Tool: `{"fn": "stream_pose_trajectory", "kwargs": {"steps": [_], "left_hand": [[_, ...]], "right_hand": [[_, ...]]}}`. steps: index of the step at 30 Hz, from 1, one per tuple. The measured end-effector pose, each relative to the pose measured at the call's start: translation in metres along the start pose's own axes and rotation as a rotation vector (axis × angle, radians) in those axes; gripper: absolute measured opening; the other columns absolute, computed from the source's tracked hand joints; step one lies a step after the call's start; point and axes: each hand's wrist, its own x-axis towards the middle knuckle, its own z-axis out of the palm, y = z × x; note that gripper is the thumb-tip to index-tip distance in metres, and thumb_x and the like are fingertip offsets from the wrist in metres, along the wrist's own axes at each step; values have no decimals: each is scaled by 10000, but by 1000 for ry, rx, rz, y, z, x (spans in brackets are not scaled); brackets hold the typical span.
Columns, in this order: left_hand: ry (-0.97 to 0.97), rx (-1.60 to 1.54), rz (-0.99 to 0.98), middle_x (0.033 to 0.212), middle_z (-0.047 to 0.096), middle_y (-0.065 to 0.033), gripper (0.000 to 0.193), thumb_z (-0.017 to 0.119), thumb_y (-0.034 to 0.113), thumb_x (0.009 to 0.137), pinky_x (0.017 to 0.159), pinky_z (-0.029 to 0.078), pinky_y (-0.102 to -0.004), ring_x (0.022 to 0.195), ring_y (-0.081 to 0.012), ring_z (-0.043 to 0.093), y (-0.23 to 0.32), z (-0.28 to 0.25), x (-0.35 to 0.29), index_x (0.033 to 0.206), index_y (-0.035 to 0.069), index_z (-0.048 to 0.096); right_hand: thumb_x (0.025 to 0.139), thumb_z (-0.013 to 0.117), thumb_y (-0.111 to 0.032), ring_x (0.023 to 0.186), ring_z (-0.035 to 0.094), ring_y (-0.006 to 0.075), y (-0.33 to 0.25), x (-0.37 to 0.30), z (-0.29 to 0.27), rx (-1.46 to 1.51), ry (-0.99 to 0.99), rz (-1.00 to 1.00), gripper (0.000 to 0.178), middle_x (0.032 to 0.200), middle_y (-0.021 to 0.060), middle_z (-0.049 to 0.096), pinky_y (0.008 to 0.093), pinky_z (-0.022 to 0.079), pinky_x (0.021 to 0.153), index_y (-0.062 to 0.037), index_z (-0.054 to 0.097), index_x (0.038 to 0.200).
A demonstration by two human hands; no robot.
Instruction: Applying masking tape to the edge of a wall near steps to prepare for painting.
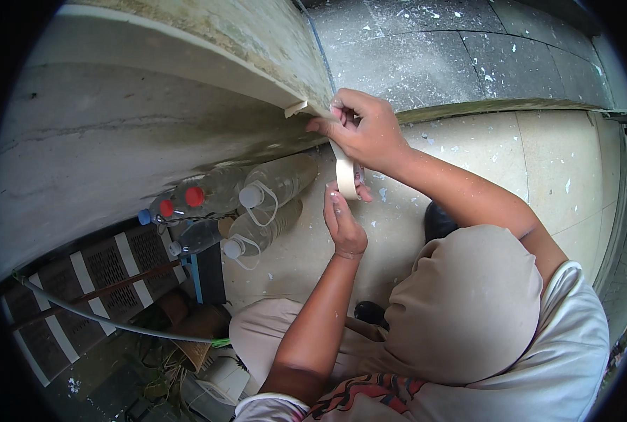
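Note:
My left hand (343, 226) holds a roll of cream masking tape (346, 178) between thumb and fingers, below the end of a wall. From the roll a short length of tape runs up to my right hand (371, 132). The right hand's fingers are curled, with the thumb stretched along the strip, pinching it at the corner of the wall edge (215, 86). A loose tape end (296, 108) sticks out from that edge just left of my right thumb. The fingertips at the corner are partly hidden.
Several clear plastic bottles (264, 190) stand against the wall at left, beside a slatted rack (110, 271) and a grey hose (117, 323). Grey paving (412, 63) with white flecks lies beyond a low ledge. Pale floor tiles (559, 162) with paint chips are at right.

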Motion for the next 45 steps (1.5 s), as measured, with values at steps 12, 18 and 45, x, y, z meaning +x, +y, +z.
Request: {"fn": "stream_pose_trajectory", "kwargs": {"steps": [12,18,45], "left_hand": [[21,277,72,765,597,-95,343,328,240,1042,670,438,-322,682,-187,542,-1,5,-16,1027,-7,567],[24,321,91,766,604,-99,344,327,244,1044,678,442,-321,689,-194,555,-1,4,-20,1064,-2,567],[68,393,61,769,614,-115,306,354,220,1036,689,456,-353,700,-238,578,-6,3,-17,996,5,567]], "right_hand": [[829,746,11,669,610,127,-32,12,-7,47,258,-719,180,868,81,638,262,514,611,-19,625,958],[835,743,-29,728,642,178,-37,2,1,232,226,-480,154,855,64,656,310,523,636,-62,647,951],[715,765,-75,1134,493,248,-13,-4,-20,-572,315,-1042,143,1261,-30,672,378,389,869,-143,703,824]]}}
